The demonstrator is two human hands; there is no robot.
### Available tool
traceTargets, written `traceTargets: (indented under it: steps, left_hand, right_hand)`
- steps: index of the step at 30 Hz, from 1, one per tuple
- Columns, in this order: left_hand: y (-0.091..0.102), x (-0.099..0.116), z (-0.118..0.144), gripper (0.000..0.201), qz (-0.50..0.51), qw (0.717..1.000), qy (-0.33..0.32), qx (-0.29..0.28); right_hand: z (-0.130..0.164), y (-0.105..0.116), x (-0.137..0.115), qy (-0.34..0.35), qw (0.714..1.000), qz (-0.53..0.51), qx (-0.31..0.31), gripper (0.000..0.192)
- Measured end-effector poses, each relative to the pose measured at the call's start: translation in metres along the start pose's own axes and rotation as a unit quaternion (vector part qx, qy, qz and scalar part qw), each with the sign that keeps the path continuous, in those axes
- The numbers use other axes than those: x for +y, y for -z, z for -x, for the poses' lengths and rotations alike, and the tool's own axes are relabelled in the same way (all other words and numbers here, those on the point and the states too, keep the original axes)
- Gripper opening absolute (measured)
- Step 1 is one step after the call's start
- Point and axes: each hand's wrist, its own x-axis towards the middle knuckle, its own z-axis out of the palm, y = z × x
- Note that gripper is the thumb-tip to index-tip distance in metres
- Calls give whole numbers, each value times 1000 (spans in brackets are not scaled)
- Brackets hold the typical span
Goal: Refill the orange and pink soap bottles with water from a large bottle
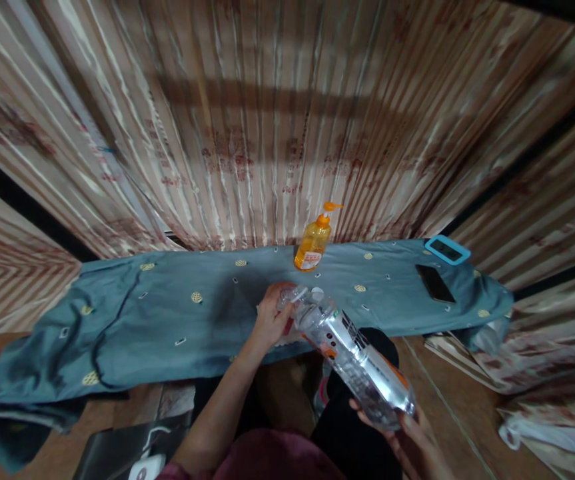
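A large clear plastic bottle (354,357) with a silver, black and orange label lies tilted in front of me, its neck end pointing up and left. My right hand (407,430) grips it near the base. At its neck end my left hand (270,315) is closed around a clear plastic container (293,295), whose rim meets or overlaps the bottle's neck. A bit of red shows under the left fingers. The container's lower part is hidden by the hand, and I cannot tell whether anything flows between the two.
An orange pump bottle (313,243) stands at the back of the narrow cloth-covered table (167,320). To the right lie a dark phone (434,283) and a blue-framed device (448,250). A striped curtain (267,133) hangs close behind. A white plug (147,465) is at lower left.
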Motion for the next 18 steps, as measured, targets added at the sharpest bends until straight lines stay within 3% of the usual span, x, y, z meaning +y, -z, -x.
traceTargets:
  steps: [4, 9, 14, 18]
  left_hand:
    - [1, 4, 0, 32, -6, 1000, 10, -4]
    - [1, 4, 1, 32, -10, 1000, 15, 1]
    - [0, 2, 2, 30, -7, 1000, 5, 7]
    - [0, 1, 2, 32, -3, 1000, -5, 7]
  right_hand:
    - [6, -3, 0, 5, 1000, 13, -6, 53]
    - [8, 1, 2, 7, 999, 31, 18, 46]
    - [13, -8, -5, 3, 999, 43, 16, 58]
    - [17, -17, -13, 4, 998, 64, -22, 75]
